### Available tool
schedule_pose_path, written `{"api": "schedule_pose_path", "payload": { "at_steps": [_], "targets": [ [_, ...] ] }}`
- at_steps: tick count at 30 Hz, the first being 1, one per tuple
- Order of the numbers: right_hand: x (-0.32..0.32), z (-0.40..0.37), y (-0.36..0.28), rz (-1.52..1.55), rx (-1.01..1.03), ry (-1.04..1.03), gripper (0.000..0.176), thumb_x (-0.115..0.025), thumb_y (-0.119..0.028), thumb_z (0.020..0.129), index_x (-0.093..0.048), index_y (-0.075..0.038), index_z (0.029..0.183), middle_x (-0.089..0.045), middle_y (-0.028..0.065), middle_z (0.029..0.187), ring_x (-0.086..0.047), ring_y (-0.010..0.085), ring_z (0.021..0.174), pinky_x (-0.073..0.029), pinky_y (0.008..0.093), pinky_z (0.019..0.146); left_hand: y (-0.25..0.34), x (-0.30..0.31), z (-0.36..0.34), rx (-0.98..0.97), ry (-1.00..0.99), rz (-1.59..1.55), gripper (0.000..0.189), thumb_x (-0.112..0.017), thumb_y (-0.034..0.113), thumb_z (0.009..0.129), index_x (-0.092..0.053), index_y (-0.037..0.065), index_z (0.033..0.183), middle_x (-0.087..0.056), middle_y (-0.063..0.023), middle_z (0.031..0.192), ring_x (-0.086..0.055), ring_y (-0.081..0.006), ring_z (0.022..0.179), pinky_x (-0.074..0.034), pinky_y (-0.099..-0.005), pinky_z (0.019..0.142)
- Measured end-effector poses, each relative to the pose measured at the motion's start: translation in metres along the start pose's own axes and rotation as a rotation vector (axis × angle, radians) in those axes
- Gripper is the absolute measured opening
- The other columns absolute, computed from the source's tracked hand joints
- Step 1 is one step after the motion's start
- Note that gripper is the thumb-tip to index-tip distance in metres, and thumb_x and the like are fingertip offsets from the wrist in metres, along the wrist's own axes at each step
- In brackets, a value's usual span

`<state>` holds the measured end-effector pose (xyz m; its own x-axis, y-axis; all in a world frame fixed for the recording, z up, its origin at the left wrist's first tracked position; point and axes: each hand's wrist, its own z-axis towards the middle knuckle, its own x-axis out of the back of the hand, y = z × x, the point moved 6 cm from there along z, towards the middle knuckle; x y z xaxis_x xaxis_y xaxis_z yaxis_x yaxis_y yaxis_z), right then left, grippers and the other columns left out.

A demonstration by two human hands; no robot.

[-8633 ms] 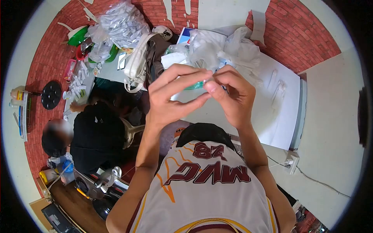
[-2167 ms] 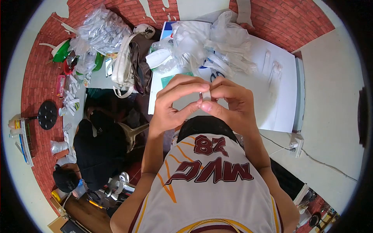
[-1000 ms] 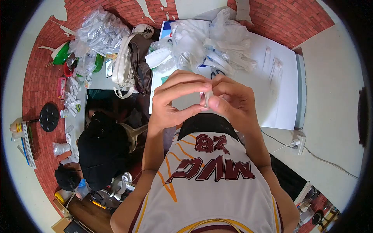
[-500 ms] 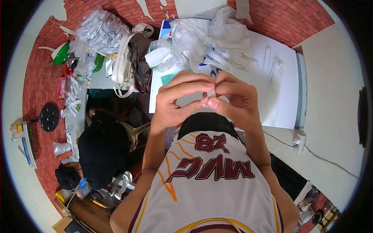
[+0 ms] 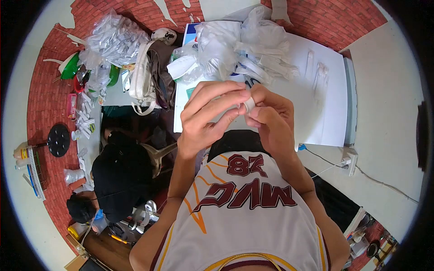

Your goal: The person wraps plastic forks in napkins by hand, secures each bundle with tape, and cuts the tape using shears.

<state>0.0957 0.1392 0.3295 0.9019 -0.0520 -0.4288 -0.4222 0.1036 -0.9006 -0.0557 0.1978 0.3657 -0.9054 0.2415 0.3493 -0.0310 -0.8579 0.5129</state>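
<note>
A small white ring-shaped piece is pinched between my two hands above the near edge of the white table. My left hand grips its left side with the fingertips, fingers curved. On the right, my right hand holds the other side between thumb and bent fingers. Just behind the fingertips lie dark scissors handles, partly hidden. Clear plastic bags and white pieces are heaped farther back on the table.
Left of the table are a white and brown bag and a large bag of white pieces. Another person in black is at the lower left. A socket with cables is on the right.
My right hand has turned and its thumb has shifted, showing more of the white ring. My left fingers have spread slightly. The person in black has moved a little.
</note>
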Motion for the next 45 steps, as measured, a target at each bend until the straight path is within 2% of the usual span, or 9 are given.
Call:
{"api": "schedule_pose_path", "payload": {
  "at_steps": [5,8,10,19,22,28,31,34,45],
  "targets": [
    [-0.003,-0.002,0.006,0.14,-0.045,0.046,0.018,-0.056,-0.006,0.093,-0.069,0.006,0.097,-0.06,0.0046,0.093,-0.041,0.007,0.069,-0.032,0.024,0.056,-0.001,0.002,0.0,-0.024,0.014,0.038,0.039,-0.091,0.002,0.079,-0.08,-0.001,0.116,-0.077,-0.0174,0.119,-0.074,-0.0324,0.104,-0.057,-0.0407,0.086],
    [-0.005,-0.002,0.001,0.16,-0.07,0.064,0.017,-0.056,-0.006,0.094,-0.068,0.006,0.096,-0.06,0.0051,0.092,-0.042,0.0067,0.067,-0.032,0.023,0.053,0.002,0.0,0.001,0.002,0.047,0.004,0.047,-0.087,-0.009,0.071,-0.081,0.004,0.116,-0.077,-0.0127,0.12,-0.073,-0.03,0.102,-0.059,-0.0377,0.086],
    [-0.005,-0.002,0.0,0.151,-0.059,0.064,0.017,-0.057,-0.007,0.095,-0.067,0.006,0.094,-0.06,0.0062,0.091,-0.042,0.0071,0.066,-0.034,0.023,0.052,0.002,-0.002,-0.001,-0.006,0.049,0.011,0.047,-0.087,-0.009,0.071,-0.081,0.004,0.116,-0.077,-0.0125,0.12,-0.074,-0.0299,0.101,-0.059,-0.0376,0.085],
    [-0.007,-0.001,-0.005,0.103,0.037,0.061,0.017,-0.056,-0.005,0.092,-0.066,0.008,0.09,-0.059,0.0103,0.09,-0.047,0.0099,0.063,-0.045,0.0267,0.043,0.003,-0.005,-0.004,0.012,0.074,0.002,0.046,-0.085,-0.011,0.071,-0.081,0.004,0.115,-0.077,-0.0133,0.12,-0.074,-0.0291,0.1,-0.06,-0.0374,0.085],
    [-0.012,-0.002,-0.003,0.091,0.08,0.068,0.018,-0.056,-0.006,0.092,-0.066,0.009,0.09,-0.058,0.0103,0.091,-0.048,0.0109,0.064,-0.049,0.0279,0.044,0.003,-0.004,-0.004,0.006,0.082,-0.007,0.046,-0.085,-0.01,0.072,-0.081,0.003,0.116,-0.077,-0.0137,0.12,-0.074,-0.0291,0.099,-0.06,-0.0375,0.084],
    [-0.013,-0.002,-0.005,0.114,0.025,0.068,0.02,-0.056,-0.008,0.094,-0.065,0.009,0.089,-0.057,0.0096,0.094,-0.05,0.0116,0.067,-0.055,0.0302,0.046,0.003,-0.003,-0.004,-0.013,0.092,0.014,0.046,-0.086,-0.009,0.072,-0.081,0.003,0.116,-0.077,-0.0132,0.121,-0.074,-0.0295,0.099,-0.059,-0.0374,0.084],
    [-0.012,-0.002,-0.003,0.14,0.026,0.062,0.021,-0.057,-0.01,0.095,-0.065,0.008,0.089,-0.057,0.0092,0.092,-0.05,0.0117,0.067,-0.054,0.0297,0.046,0.004,-0.003,-0.005,-0.034,0.103,0.048,0.046,-0.087,-0.008,0.071,-0.081,0.003,0.116,-0.077,-0.0127,0.121,-0.074,-0.0296,0.098,-0.059,-0.0371,0.084],
    [-0.013,-0.001,-0.008,0.189,0.006,0.047,0.016,-0.06,-0.002,0.098,-0.066,0.006,0.086,-0.058,0.0058,0.092,-0.055,0.011,0.066,-0.054,0.0294,0.052,0.006,-0.005,-0.006,-0.049,0.116,0.08,0.047,-0.088,-0.007,0.07,-0.082,0.003,0.115,-0.077,-0.012,0.121,-0.073,-0.0295,0.098,-0.059,-0.0368,0.083],
    [-0.011,-0.003,-0.008,0.168,0.058,0.057,0.012,-0.059,0.001,0.094,-0.066,0.007,0.086,-0.06,0.0083,0.093,-0.062,0.0144,0.071,-0.056,0.0299,0.055,0.005,-0.01,-0.011,-0.025,0.144,0.069,0.044,-0.087,-0.007,0.07,-0.082,0.003,0.112,-0.078,-0.0113,0.118,-0.072,-0.0296,0.097,-0.06,-0.0373,0.083]
  ]
}}
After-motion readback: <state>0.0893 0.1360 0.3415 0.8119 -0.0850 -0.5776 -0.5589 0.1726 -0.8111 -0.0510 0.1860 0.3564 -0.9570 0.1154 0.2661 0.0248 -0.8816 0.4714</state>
